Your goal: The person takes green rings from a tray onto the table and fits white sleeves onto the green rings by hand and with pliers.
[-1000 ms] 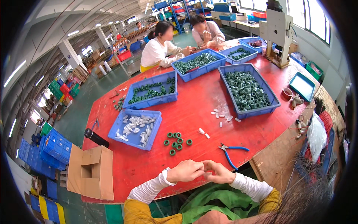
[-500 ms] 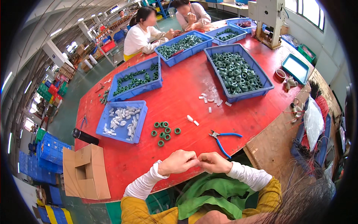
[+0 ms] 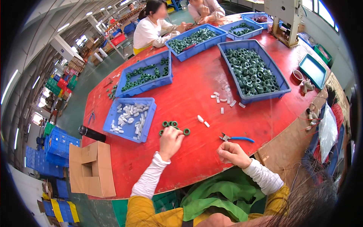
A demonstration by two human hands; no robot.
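Note:
My left hand (image 3: 171, 143) is over the small group of green rings (image 3: 186, 131) on the red table. Its fingers are bent down and drawn together among the rings, and the tips are hidden, so what they hold cannot be made out. My right hand (image 3: 233, 153) is raised near the table's front edge, just below the blue-handled cutting pliers (image 3: 237, 139), covering part of them. Its thumb and fingers are pinched together; anything between them is too small to name. Two small white pieces (image 3: 200, 118) lie beyond, between the hands.
A blue tray of white pieces (image 3: 152, 112) stands at left, beside a black bottle (image 3: 92, 133) and an open cardboard box (image 3: 104, 179). Farther back are blue trays of green rings (image 3: 252, 72). Loose white pieces (image 3: 222, 110) lie near the largest. Two people (image 3: 153, 28) sit opposite.
My hands were together at the front edge and have parted. The left went forward and left onto the green rings; the right moved slightly right and up. The whole view shifted a little.

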